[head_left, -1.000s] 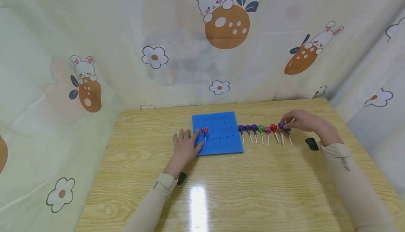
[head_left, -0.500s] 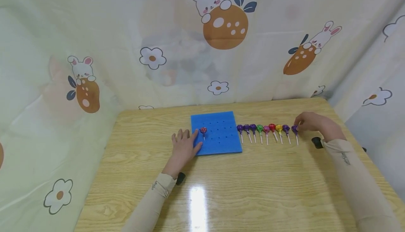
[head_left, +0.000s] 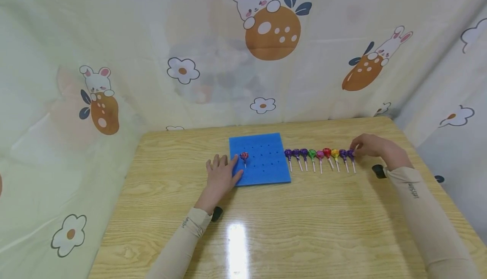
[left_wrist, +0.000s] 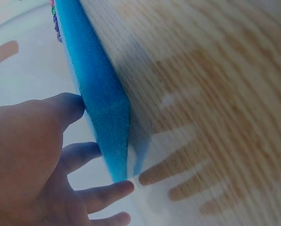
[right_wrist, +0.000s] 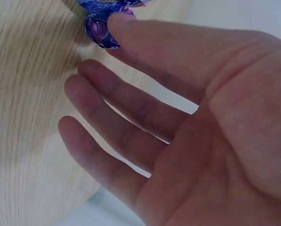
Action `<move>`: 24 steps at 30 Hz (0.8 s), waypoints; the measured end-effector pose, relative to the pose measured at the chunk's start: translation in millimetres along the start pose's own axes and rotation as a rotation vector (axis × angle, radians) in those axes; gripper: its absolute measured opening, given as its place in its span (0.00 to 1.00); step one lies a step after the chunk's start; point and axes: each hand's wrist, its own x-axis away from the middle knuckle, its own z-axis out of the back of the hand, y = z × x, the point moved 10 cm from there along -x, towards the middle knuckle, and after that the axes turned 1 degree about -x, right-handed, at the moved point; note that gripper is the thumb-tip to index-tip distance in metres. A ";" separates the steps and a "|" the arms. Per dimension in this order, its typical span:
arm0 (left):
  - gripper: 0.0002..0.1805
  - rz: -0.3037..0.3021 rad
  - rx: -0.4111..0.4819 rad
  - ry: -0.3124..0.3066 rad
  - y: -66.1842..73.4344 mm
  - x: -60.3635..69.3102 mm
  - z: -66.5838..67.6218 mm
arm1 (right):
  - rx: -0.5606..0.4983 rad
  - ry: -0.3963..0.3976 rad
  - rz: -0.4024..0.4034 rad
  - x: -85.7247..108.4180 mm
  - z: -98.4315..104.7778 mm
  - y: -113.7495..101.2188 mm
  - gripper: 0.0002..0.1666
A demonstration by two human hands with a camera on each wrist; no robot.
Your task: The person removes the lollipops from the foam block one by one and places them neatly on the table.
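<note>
A blue foam board [head_left: 271, 171] with several small holes lies on the table. One red-and-blue wrapped lollipop [head_left: 244, 156] stands in it near the left side. My left hand [head_left: 220, 175] rests at the board's left edge with fingers spread; in the left wrist view its thumb and index finger touch the foam [left_wrist: 107, 108]. To the right of the board several lollipops lie in a row, heads away from me, among them a green lollipop [head_left: 312, 154] and a yellow lollipop [head_left: 335, 154]. My right hand [head_left: 374, 146] pinches the head of the rightmost purple lollipop [head_left: 351, 153] between thumb and index finger.
The wooden table [head_left: 289, 224] stretches toward me in front of the board and the row. A patterned curtain [head_left: 213, 88] hangs behind the table and along both sides. Dark camera pieces [head_left: 378, 171] sit at the wrists.
My right hand moved right with a purple lollipop, set it at the row's right end, then shifted it slightly left against its neighbour. My left hand has stayed on the board.
</note>
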 end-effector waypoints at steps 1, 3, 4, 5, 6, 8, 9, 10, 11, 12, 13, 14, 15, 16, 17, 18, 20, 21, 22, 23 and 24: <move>0.33 -0.002 0.002 0.002 0.3 0.4 0.5 | -0.010 -0.006 -0.016 1.0 -0.4 1.2 0.17; 0.33 -0.003 0.004 -0.001 0.8 0.8 0.6 | -0.031 -0.008 -0.043 3.1 -0.1 3.8 0.22; 0.33 -0.004 0.004 -0.001 1.2 1.0 0.9 | -0.036 -0.006 -0.052 4.1 0.5 4.6 0.24; 0.33 -0.004 0.006 -0.001 1.2 1.1 0.8 | -0.038 -0.003 -0.052 5.2 1.5 4.5 0.26; 0.33 -0.005 0.006 0.002 1.5 1.4 1.6 | -0.038 0.001 -0.054 6.2 2.6 4.2 0.28; 0.33 -0.005 0.006 0.002 1.5 1.6 1.8 | -0.030 0.014 -0.047 7.9 4.9 2.6 0.29; 0.33 -0.004 0.006 0.001 1.5 1.8 1.9 | -0.025 0.015 -0.043 8.8 5.8 1.0 0.29; 0.33 -0.004 0.006 0.005 1.4 2.1 1.5 | -0.019 0.017 -0.038 9.3 6.0 -0.5 0.29; 0.33 -0.002 0.004 0.003 1.2 2.4 0.8 | -0.014 0.019 -0.034 9.7 6.0 -1.9 0.29; 0.33 -0.001 0.002 0.002 1.3 2.8 0.4 | -0.010 0.021 -0.032 9.8 5.7 -2.8 0.29; 0.33 -0.001 0.001 0.003 1.5 2.9 -0.3 | -0.010 0.022 -0.031 9.8 5.2 -3.8 0.29; 0.33 -0.002 0.001 0.008 1.9 3.3 -0.3 | -0.009 0.024 -0.030 9.6 4.7 -4.5 0.29; 0.33 -0.002 0.002 0.011 2.1 3.8 -0.3 | -0.009 0.026 -0.029 9.4 4.1 -5.2 0.29; 0.33 -0.001 0.000 0.011 2.3 4.1 -0.7 | -0.006 0.029 -0.029 8.9 3.4 -5.8 0.29; 0.33 0.001 -0.001 0.008 2.5 4.2 -1.4 | -0.005 0.031 -0.030 8.6 2.8 -6.5 0.29; 0.33 0.001 0.001 0.011 2.5 4.2 -1.9 | -0.007 0.033 -0.032 8.2 2.2 -6.9 0.29; 0.33 0.003 0.003 0.015 2.3 4.0 -3.0 | -0.016 0.039 -0.037 8.1 1.6 -8.9 0.30; 0.33 0.004 0.003 0.016 2.0 3.8 -3.8 | -0.021 0.044 -0.037 8.3 1.8 -10.7 0.30; 0.33 0.004 0.003 0.018 1.8 3.5 -4.6 | -0.024 0.050 -0.035 8.6 2.2 -13.0 0.31; 0.33 0.003 0.006 0.024 1.7 3.3 -4.9 | -0.028 0.057 -0.032 9.0 2.8 -15.6 0.31; 0.33 0.002 0.006 0.029 1.7 3.0 -5.5 | -0.030 0.064 -0.025 9.4 3.4 -18.7 0.30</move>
